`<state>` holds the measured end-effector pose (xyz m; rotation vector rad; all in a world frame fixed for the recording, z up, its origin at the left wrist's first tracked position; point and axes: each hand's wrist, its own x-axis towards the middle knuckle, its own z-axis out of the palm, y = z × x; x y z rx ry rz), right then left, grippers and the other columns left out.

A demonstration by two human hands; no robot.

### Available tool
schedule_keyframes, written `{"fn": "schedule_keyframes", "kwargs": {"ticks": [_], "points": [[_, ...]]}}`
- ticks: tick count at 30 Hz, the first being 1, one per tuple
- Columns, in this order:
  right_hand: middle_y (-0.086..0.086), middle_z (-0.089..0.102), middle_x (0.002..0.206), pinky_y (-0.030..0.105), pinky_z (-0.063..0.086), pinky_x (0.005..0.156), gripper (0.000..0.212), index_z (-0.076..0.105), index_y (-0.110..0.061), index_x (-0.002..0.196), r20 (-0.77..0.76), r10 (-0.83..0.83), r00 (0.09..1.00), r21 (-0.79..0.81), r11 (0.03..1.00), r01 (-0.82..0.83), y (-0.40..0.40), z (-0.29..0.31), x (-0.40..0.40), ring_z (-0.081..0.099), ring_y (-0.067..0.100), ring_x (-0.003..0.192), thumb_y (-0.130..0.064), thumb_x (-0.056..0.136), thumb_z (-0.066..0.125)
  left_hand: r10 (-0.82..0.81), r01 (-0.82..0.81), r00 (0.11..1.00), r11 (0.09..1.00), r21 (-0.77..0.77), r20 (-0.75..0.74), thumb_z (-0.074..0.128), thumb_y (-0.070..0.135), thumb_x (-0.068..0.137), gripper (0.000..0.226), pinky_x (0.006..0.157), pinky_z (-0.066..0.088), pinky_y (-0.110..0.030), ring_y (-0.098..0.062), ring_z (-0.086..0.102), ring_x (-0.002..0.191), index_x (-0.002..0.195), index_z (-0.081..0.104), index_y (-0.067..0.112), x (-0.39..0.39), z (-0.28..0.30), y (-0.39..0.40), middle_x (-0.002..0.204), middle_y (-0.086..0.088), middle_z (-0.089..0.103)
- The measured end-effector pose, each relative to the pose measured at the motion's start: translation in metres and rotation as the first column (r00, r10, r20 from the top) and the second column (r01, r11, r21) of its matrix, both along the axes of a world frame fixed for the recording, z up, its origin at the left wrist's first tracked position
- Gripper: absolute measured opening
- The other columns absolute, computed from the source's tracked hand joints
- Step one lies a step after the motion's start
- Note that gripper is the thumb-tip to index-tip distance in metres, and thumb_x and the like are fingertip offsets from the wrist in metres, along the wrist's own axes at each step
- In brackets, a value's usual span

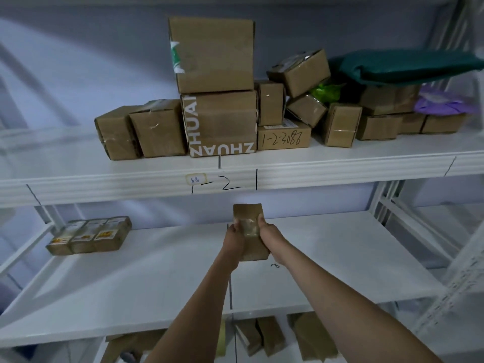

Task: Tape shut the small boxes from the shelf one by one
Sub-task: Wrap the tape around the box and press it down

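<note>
A small brown cardboard box (250, 214) with clear tape across its top sits lengthwise over the middle shelf (157, 279), between both my hands. My left hand (234, 238) grips its left side with the thumb on the taped band. On the other side, my right hand (269, 233) grips the box with fingers curled over the top edge. Whether the box rests on the shelf or is lifted just above it is unclear. No tape roll is in view.
The upper shelf (314, 163) carries many cardboard boxes (217, 121), a green bag (408, 66) and a purple bag (442, 103). Three small labelled boxes (91, 235) lie at the middle shelf's left. More boxes (272, 336) lie on the level below. A metal upright (450, 271) stands right.
</note>
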<state>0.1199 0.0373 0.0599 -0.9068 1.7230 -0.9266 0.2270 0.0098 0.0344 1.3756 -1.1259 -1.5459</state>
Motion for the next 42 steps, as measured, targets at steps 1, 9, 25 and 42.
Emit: {"fn": "schedule_keyframes", "kwargs": {"ticks": [1,9,25,42], "points": [[0.011,0.065,0.121,0.039,0.053,0.094,0.069,0.057,-0.015,0.129,0.0,0.001,1.0,-0.027,1.0,-0.001,0.001,0.003,-0.001,0.063,0.027,0.106,-0.067,0.1,0.021,-0.008,0.008,1.0,1.0,0.002,-0.008,0.025,0.055,0.105,0.057,0.094,0.055,-0.051,-0.032,0.067,0.106,0.132,0.053,0.014,0.0,0.003,0.003,0.123,-0.013,0.066],[0.009,0.063,0.116,0.038,0.053,0.084,0.07,0.052,-0.013,0.129,-0.052,0.015,0.999,-0.176,0.984,-0.024,0.023,0.008,-0.01,0.063,0.025,0.101,-0.068,0.099,0.022,0.081,-0.065,0.983,0.993,0.095,-0.166,0.028,0.061,0.101,0.052,0.066,0.056,-0.034,-0.024,0.071,0.086,0.105,0.065,0.025,-0.011,0.035,0.035,0.094,-0.005,0.073],[0.009,0.066,0.12,0.038,0.051,0.09,0.06,0.065,-0.016,0.122,-0.017,0.053,0.998,-0.274,0.96,-0.056,0.089,0.023,-0.061,0.062,0.026,0.106,-0.059,0.101,0.027,0.238,-0.227,0.966,0.968,-0.111,0.1,0.04,0.077,0.089,0.07,0.063,0.052,-0.031,-0.021,0.066,0.086,0.107,0.062,0.013,-0.06,0.051,0.127,0.103,-0.007,0.068],[0.009,0.066,0.105,0.031,0.048,0.067,0.059,0.053,-0.006,0.111,-0.125,-0.104,0.987,-0.377,0.925,0.05,0.113,0.033,-0.034,0.063,0.023,0.087,-0.063,0.099,0.041,0.249,-0.186,0.944,0.944,-0.272,0.218,0.028,0.071,0.096,0.07,0.078,0.05,-0.038,-0.025,0.063,0.098,0.114,0.056,0.01,-0.048,0.062,0.135,0.113,-0.011,0.064]]}}
